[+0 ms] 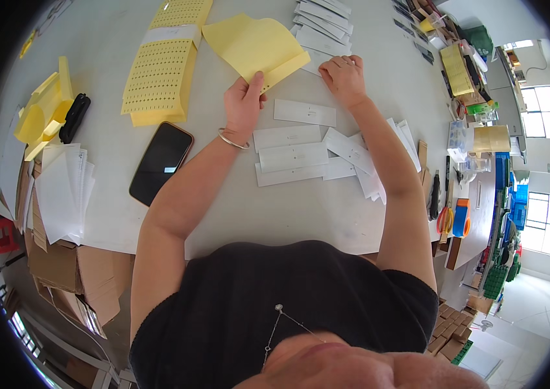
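Observation:
In my left hand (245, 107) I grip a yellow paper sheet (255, 47) by its near edge, thumb on top. The sheet is bent, with a folded strip along its right side. My right hand (345, 80) is closed, its fingers curled down beside a white paper slip (311, 60). Whatever lies between those fingers is hidden. Near my right hand is a pile of white slips (324, 29). Between my forearms lie several more white printed slips (293, 157), some fanned out under my right forearm.
A stack of perforated yellow sheets (157, 74), banded in white, stands left of my left hand. Close by lie a dark phone (161, 163), a black stapler-like tool (75, 118), yellow cut pieces (45, 110) and white papers (61, 191). Orange tape (461, 218) sits at the right.

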Demonstrator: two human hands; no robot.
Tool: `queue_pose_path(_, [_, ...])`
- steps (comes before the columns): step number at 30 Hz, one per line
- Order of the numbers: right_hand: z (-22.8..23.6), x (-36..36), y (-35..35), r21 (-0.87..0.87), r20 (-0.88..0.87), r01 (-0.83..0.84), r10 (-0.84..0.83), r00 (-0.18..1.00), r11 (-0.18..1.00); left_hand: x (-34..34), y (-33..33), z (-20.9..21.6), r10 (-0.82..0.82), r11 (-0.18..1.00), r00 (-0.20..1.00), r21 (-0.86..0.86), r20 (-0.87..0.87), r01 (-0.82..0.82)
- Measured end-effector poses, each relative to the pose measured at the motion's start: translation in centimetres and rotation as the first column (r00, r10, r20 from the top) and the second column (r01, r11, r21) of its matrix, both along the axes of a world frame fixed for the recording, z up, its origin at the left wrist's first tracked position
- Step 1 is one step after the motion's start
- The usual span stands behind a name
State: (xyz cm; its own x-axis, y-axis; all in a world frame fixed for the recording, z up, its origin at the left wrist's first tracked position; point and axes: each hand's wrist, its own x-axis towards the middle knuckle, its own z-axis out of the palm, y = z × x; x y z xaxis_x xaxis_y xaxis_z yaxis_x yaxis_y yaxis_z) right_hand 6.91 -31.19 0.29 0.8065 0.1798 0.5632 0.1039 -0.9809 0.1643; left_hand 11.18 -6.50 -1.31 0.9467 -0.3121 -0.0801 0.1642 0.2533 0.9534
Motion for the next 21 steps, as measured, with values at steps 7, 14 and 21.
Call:
queue_pose_path(7, [1.9,-1.1,0.4,0.189,-0.388,0.141,-0.058,0.92,0.972,0.2,0.2,-0.2,-0.022,0.999,0.999,0.042,0.024,0.021])
queue_pose_path(14, [2.7,-1.6,0.4,0.33,-0.583,0.317,-0.073,0.809,0.889,-0.1,0.2,0.6,-0.019,0.998,0.999,-0.066,-0.042,0.016])
queue_pose_path(21, [3.8,-3.6,0.1,0.419,-0.728,0.102,0.267,0.632,0.902,0.2,0.0,0.1,-0.039,0.987,0.997,-0.158,-0.071,0.028])
